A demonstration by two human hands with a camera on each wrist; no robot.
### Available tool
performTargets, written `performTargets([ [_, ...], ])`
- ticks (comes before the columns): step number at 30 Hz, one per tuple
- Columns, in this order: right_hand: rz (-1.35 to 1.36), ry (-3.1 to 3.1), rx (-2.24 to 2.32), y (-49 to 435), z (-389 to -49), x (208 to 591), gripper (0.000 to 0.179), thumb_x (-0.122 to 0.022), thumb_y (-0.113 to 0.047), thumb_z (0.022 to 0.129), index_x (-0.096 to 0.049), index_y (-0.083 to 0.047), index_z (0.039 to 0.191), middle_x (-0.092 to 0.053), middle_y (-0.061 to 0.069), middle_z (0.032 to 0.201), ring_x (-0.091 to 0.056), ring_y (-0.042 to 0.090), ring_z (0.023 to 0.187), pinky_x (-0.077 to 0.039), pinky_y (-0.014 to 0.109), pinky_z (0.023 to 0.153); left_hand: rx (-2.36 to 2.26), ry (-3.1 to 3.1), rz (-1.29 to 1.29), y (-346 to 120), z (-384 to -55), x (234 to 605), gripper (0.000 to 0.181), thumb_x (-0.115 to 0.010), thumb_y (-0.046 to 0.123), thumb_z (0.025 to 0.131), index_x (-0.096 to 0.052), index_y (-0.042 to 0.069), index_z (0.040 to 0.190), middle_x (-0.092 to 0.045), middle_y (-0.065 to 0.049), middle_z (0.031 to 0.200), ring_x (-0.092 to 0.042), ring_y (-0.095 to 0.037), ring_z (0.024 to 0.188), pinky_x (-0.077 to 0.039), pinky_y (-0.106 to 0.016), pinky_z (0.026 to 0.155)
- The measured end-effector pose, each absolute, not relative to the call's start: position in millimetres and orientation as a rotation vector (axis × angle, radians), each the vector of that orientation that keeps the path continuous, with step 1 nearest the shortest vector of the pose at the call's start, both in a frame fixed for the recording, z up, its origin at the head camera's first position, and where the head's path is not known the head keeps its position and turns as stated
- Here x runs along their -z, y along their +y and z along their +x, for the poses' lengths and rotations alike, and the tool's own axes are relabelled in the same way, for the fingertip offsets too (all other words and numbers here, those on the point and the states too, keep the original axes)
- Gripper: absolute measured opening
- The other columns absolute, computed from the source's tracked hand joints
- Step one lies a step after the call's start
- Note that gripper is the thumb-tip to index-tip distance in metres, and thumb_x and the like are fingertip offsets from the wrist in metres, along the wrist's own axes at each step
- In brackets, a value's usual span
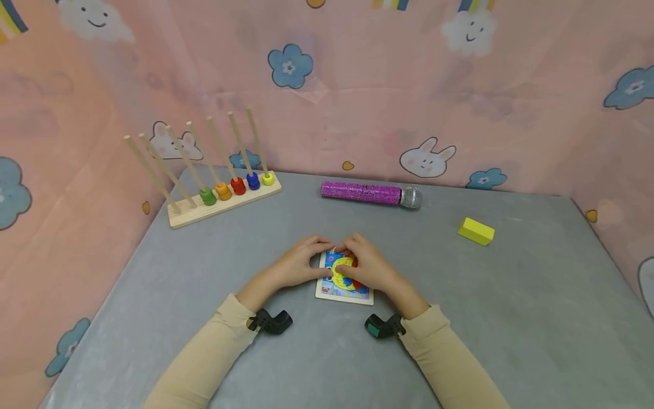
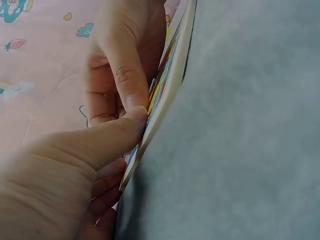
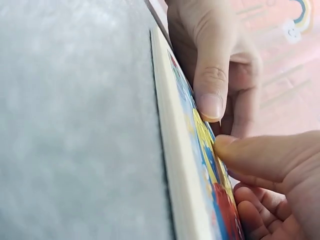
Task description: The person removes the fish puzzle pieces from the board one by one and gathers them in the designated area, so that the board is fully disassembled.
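Beige sleeves [image 1: 204, 346] lead to the left hand [image 1: 293, 262] and right hand [image 1: 375, 267], thumbs spread from fingers and touching the picture board [image 1: 341, 284]. It lies flat on the table [image 1: 536, 307] between both, equally near; its long axis is unclear.

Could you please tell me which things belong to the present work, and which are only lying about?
In the work:
- picture board
- left hand, touching it
- right hand, likewise

Lying about:
- peg rack with rings
- microphone
- yellow block
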State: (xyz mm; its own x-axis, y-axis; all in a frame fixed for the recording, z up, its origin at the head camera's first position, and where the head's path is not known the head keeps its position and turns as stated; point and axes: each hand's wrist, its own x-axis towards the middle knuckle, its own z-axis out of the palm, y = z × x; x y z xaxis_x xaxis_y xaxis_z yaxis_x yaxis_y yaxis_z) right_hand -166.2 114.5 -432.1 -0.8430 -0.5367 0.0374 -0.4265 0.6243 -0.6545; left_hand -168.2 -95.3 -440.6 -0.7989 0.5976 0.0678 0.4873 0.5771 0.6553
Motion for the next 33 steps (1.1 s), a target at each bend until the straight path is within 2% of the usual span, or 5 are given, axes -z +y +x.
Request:
performTargets([
  [7, -0.831, 2.69, 1.008, 113.7, -165.2, 430.2, 0.03, -0.07, -0.018, 0.086, -0.062, -0.006, 0.112, -0.053, 0.008, 0.105, -0.051, 0.02, 0.093, -0.048, 0.037, 0.084, -1.04, 2.658, 0.925, -95.3, -170.2, 444.2, 0.057, -0.072, 0.03, 0.085, -0.055, 0.003, 0.132, -0.053, -0.01, 0.132, -0.048, -0.025, 0.124, -0.04, -0.042, 0.106],
  [17, -0.787, 2.673, 0.955, 110.3, -164.1, 429.0, 0.032, -0.068, -0.018, 0.087, -0.061, -0.008, 0.116, -0.05, 0.01, 0.113, -0.052, 0.023, 0.099, -0.047, 0.042, 0.09, -1.032, 2.643, 0.901, -93.7, -169.7, 441.9, 0.056, -0.072, 0.032, 0.084, -0.056, 0.004, 0.131, -0.053, -0.009, 0.132, -0.048, -0.025, 0.124, -0.04, -0.042, 0.106],
  [26, -0.687, 2.632, 1.058, 105.7, -163.9, 429.4, 0.031, -0.069, -0.012, 0.085, -0.057, -0.007, 0.114, -0.047, 0.012, 0.109, -0.048, 0.023, 0.095, -0.045, 0.037, 0.083, -1.036, 2.644, 0.906, -94.2, -170.3, 441.9, 0.056, -0.073, 0.03, 0.083, -0.057, 0.005, 0.13, -0.054, -0.008, 0.131, -0.049, -0.024, 0.123, -0.04, -0.041, 0.106],
  [33, -0.678, 2.63, 1.141, 105.3, -162.2, 432.3, 0.034, -0.069, -0.009, 0.084, -0.055, -0.004, 0.114, -0.052, 0.011, 0.115, -0.05, 0.022, 0.098, -0.046, 0.037, 0.088, -1.051, 2.65, 0.919, -94.2, -171.0, 444.3, 0.056, -0.074, 0.029, 0.083, -0.056, 0.005, 0.13, -0.054, -0.009, 0.131, -0.05, -0.024, 0.123, -0.04, -0.042, 0.106],
])
